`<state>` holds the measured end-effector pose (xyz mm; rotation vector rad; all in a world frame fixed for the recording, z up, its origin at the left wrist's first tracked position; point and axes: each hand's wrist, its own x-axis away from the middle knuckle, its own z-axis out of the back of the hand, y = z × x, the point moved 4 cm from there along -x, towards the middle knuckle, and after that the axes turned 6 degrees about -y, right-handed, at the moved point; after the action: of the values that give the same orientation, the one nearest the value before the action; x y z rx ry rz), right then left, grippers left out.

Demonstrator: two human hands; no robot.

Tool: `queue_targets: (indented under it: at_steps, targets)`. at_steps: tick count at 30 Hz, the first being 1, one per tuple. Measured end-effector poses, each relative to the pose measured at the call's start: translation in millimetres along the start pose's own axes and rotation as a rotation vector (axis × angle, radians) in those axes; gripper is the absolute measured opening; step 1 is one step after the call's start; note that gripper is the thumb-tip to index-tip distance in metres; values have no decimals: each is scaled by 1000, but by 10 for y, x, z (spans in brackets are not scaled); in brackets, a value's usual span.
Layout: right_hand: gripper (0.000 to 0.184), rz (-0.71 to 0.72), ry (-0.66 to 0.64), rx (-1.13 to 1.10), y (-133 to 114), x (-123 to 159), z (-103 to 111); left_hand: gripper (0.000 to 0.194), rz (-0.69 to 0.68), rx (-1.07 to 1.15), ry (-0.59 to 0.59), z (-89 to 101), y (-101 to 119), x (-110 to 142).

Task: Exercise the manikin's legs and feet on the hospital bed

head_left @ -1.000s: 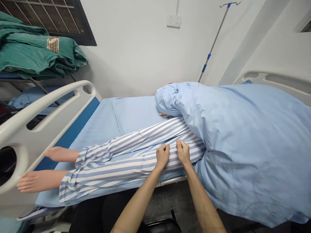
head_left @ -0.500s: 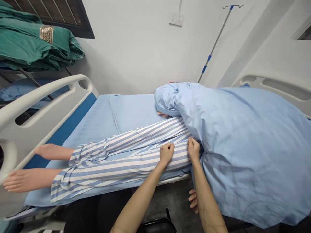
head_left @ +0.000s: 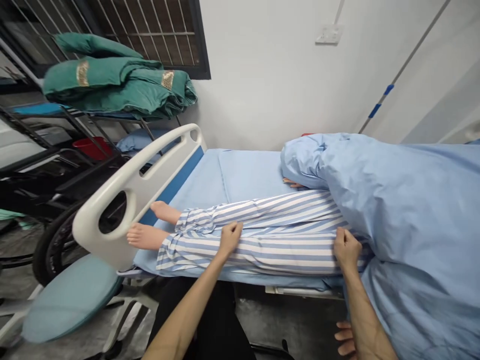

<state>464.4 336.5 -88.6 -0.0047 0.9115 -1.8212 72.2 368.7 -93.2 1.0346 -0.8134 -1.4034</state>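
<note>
A figure, likely a manikin, lies on the bed in blue-and-white striped trousers (head_left: 288,252), its bare feet (head_left: 148,236) at the left end. My left hand (head_left: 230,238) is closed in a fist on the near leg, around the knee or lower leg. My right hand (head_left: 347,247), also a fist, rests against the upper thigh close to the blue quilt (head_left: 423,200). No pulled-up cloth shows in either fist. The quilt covers the figure's upper body, and fingers (head_left: 292,183) poke out from under its far edge.
A white footboard (head_left: 138,170) closes the left end of the bed. Beyond it are green folded covers (head_left: 120,82), a wheelchair wheel (head_left: 56,245) and a round stool (head_left: 73,297). Fingers of another hand (head_left: 345,339) hang below my right forearm. A drip pole (head_left: 407,62) stands behind.
My left hand has moved down the leg toward the feet, while my right stays near the thigh. The view has swung left, bringing the stool and wheelchair into sight.
</note>
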Motion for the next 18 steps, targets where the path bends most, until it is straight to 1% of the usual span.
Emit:
queue_targets:
  at_steps: [2, 3, 5, 6, 7, 9, 10, 11, 13, 15, 17, 18]
  targets:
    - [38, 0, 3, 54, 11, 13, -27, 41, 4, -92, 95, 579, -228, -33]
    - [38, -1, -1, 87, 22, 13, -37, 40, 11, -137, 125, 825, -346, -35]
    - [37, -9, -18, 156, 45, -1, -46, 39, 37, -238, 191, 1206, -570, -12]
    - [36, -18, -29, 189, 45, -11, -44, 39, 58, -296, 213, 1328, -669, 5]
    - [36, -28, -43, 214, 26, -16, -44, 39, 87, -363, 232, 1409, -752, 22]
    - [36, -33, -71, 231, -118, 18, -69, 37, 151, -490, 239, 1463, -865, 44]
    - [37, -22, -87, 212, -263, 72, -111, 36, 182, -537, 237, 1457, -895, 50]
    - [39, 3, -105, 171, -465, 158, -183, 35, 206, -567, 235, 1440, -910, 53]
    - [43, 87, -166, -16, -1031, 433, -432, 34, 225, -589, 241, 1407, -908, 61]
    - [46, 210, -301, -252, -1756, 823, -811, 34, 211, -579, 246, 1395, -898, 73]
    - [45, 329, -455, -380, -2506, 1260, -1228, 35, 181, -544, 231, 1408, -905, 85]
    - [44, 381, -513, -415, -2844, 1467, -1418, 34, 166, -515, 222, 1424, -916, 89]
